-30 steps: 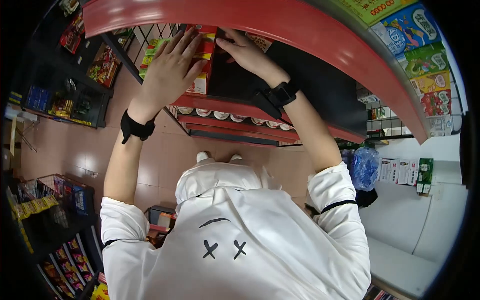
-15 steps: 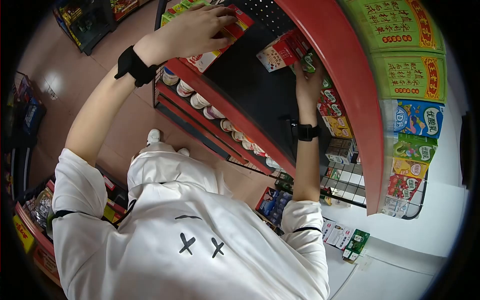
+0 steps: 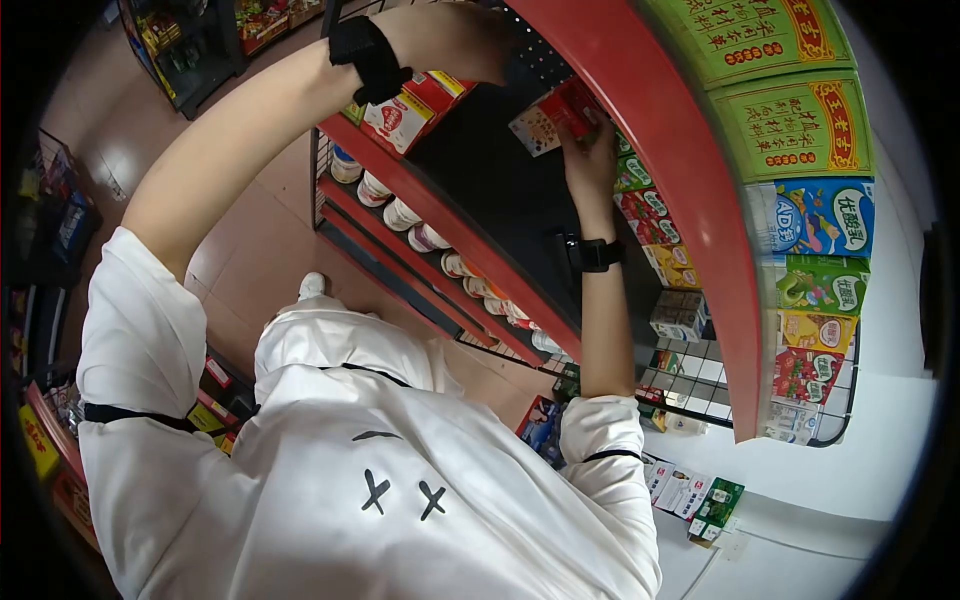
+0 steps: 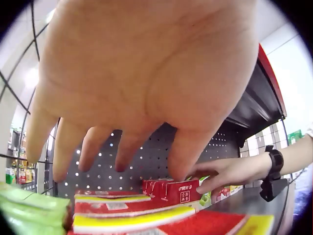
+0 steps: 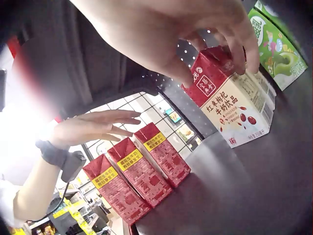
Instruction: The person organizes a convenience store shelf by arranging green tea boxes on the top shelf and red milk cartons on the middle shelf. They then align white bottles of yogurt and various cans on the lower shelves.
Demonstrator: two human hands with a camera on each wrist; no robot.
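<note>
My right hand grips the top of a red-and-cream milk drink carton on the dark shelf, thumb on one side and fingers over the other. More red cartons of the same look stand in line with it. A green carton is right beside it. My left hand hovers palm down with its fingers spread, over a group of red cartons with yellow bands. In the head view the red shelf edge hides its fingertips.
A red shelf edge curves overhead, with green boxes and small drink cartons on top. Several colourful cartons line the right of this shelf. Lidded cups fill the shelf below. A wire grid bounds the end.
The head view has turned. My right hand has gone from near the banded red cartons to the red-and-cream carton. My left hand has left those cartons' tops and reached deeper into the shelf.
</note>
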